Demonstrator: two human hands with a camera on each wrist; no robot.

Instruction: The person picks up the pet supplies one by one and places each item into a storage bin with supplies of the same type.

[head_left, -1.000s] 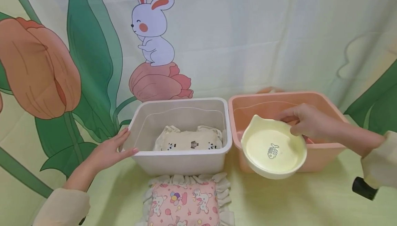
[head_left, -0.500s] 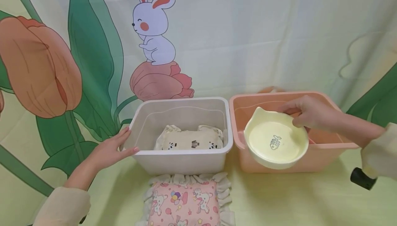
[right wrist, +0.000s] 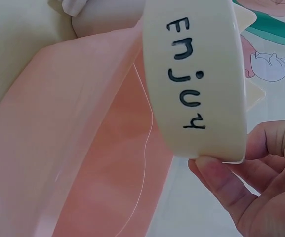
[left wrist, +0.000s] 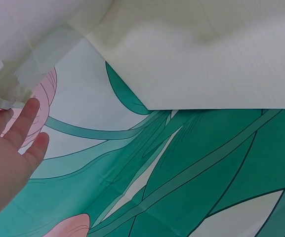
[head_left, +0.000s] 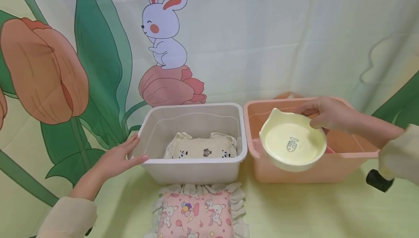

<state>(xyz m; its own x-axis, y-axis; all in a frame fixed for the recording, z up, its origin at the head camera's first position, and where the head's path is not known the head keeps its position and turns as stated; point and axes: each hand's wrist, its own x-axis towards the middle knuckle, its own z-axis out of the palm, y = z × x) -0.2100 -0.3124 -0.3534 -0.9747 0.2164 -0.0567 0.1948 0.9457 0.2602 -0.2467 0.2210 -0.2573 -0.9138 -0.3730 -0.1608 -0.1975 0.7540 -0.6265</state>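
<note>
My right hand pinches the rim of a pale yellow bowl with a fish-bone drawing inside and pointed ears on its rim. The bowl is tilted towards the head camera, over the front edge of the pink bin. In the right wrist view the bowl's side reads "Enjoy", with thumb and fingers at one end. My left hand rests with spread fingers on the left rim of the white bin. A cream cushion with animal faces lies in that bin.
A pink frilled cushion with unicorn prints lies on the light green table before the white bin. The two bins stand side by side against a printed curtain. A reddish item shows inside the pink bin.
My right hand has raised the bowl slightly, away from me and a little to the right. My left hand keeps its place on the white bin's rim.
</note>
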